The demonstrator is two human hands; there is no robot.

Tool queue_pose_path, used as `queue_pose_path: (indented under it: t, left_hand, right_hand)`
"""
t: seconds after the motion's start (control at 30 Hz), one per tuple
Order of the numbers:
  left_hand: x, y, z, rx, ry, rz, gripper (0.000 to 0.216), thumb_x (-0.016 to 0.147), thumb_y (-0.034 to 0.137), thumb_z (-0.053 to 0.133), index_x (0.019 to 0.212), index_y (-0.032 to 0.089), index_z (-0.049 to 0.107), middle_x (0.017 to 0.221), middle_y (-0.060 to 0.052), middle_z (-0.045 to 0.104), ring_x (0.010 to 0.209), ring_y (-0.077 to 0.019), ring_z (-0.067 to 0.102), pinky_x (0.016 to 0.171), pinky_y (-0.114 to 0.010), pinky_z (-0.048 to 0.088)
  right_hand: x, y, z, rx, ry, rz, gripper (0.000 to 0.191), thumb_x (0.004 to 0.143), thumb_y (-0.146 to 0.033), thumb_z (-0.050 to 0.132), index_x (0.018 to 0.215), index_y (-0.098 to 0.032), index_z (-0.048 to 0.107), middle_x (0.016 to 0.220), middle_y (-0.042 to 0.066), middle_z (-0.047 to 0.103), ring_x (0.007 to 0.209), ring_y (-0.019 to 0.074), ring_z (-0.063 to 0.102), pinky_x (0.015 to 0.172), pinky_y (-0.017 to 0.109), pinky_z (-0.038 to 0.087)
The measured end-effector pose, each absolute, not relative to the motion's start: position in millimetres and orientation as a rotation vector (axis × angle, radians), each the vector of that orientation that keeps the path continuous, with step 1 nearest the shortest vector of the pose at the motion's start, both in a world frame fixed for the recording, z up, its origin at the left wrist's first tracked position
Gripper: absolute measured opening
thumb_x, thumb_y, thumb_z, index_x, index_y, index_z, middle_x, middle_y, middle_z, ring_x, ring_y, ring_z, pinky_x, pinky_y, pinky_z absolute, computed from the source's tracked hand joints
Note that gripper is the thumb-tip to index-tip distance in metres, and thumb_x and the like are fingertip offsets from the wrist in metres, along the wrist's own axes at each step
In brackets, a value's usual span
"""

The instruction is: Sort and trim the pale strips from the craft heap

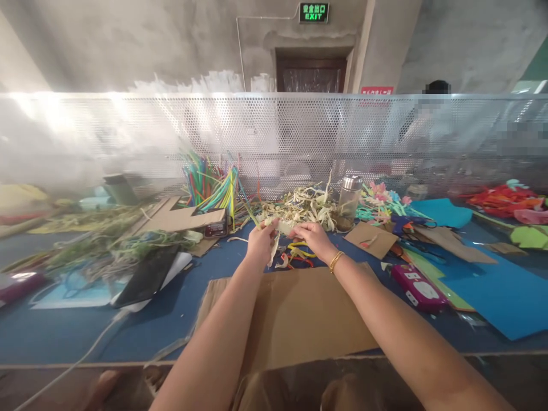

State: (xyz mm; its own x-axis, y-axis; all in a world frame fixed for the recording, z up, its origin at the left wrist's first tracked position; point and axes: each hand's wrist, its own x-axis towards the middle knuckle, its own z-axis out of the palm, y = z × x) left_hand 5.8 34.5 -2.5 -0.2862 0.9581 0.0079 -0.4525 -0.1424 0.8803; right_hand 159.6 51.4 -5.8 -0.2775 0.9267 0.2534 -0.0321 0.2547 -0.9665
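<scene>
Both hands are raised above the far edge of a brown cardboard sheet point(308, 314). Between them is a pale husk strip point(282, 226), with part of it hanging below my left hand point(262, 242). The left fingers are closed on the strip, and a thin green stem point(252, 214) shows beside them. My right hand point(314, 238), with a gold bracelet at the wrist, pinches the strip's other side. Just behind lies a heap of dried husk strips point(308, 205). Yellow and red pipe cleaners point(297, 257) lie under the hands.
A glass bottle point(349, 200) and colourful pipe cleaners point(209, 185) stand at the back. On the left are a black phone point(148, 277) and dried grass point(98, 251). A purple device point(417, 288) and blue sheets point(505, 291) lie right. A perforated metal screen point(257, 125) closes the far side; a person is behind it.
</scene>
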Motion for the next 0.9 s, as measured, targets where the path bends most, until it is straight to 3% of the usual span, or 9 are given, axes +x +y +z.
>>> queue_pose_path:
  t: [0.2,0.33,0.43,0.67,0.9]
  left_hand:
    - [2.3,31.7,-1.0,0.698,1.028,1.714,0.051,0.053,0.048,0.082,0.088,0.013,0.070,0.052,0.007,0.044,0.045,-0.0044,0.039,0.039,-0.017,0.019]
    - [4.2,31.2,0.7,0.647,0.957,1.712,0.040,0.068,0.048,0.074,0.088,0.014,0.069,0.072,-0.002,0.063,0.050,-0.0047,0.050,0.037,-0.016,0.021]
    - [5.7,30.0,3.3,0.614,0.898,1.753,0.034,0.077,0.046,0.067,0.086,0.014,0.067,0.087,-0.007,0.069,0.053,-0.0051,0.055,0.038,-0.015,0.024]
    - [6.1,26.7,4.6,0.620,0.978,1.885,0.047,0.081,0.058,0.057,0.080,0.011,0.066,0.077,-0.008,0.069,0.057,-0.0085,0.059,0.043,-0.016,0.035]
    - [-7.0,31.5,6.1,0.549,0.994,2.051,0.051,0.080,0.062,0.052,0.075,0.012,0.063,0.066,-0.004,0.063,0.049,-0.0064,0.051,0.040,-0.016,0.029]
  right_hand:
    - [163.6,54.8,-6.0,-0.894,-1.485,1.180,0.026,0.073,-0.036,0.061,0.053,-0.019,0.063,0.059,0.004,0.066,0.058,0.0165,0.059,0.061,0.030,0.051]
    - [163.4,56.9,-7.1,-0.898,-1.498,1.171,0.030,0.074,-0.040,0.060,0.053,-0.019,0.060,0.058,0.003,0.063,0.057,0.0151,0.056,0.058,0.028,0.048]
    - [165.9,61.8,-9.9,-0.893,-1.487,1.157,0.031,0.076,-0.041,0.060,0.054,-0.019,0.060,0.056,0.002,0.062,0.054,0.0140,0.054,0.057,0.028,0.046]
    - [174.5,74.2,-19.4,-0.956,-1.457,1.065,0.034,0.077,-0.045,0.061,0.055,-0.019,0.059,0.056,0.003,0.061,0.049,0.0126,0.051,0.053,0.027,0.044]
    - [185.8,84.5,-24.8,-1.144,-1.444,0.828,0.037,0.079,-0.045,0.053,0.053,-0.019,0.057,0.054,0.003,0.061,0.052,0.0141,0.055,0.054,0.026,0.045]
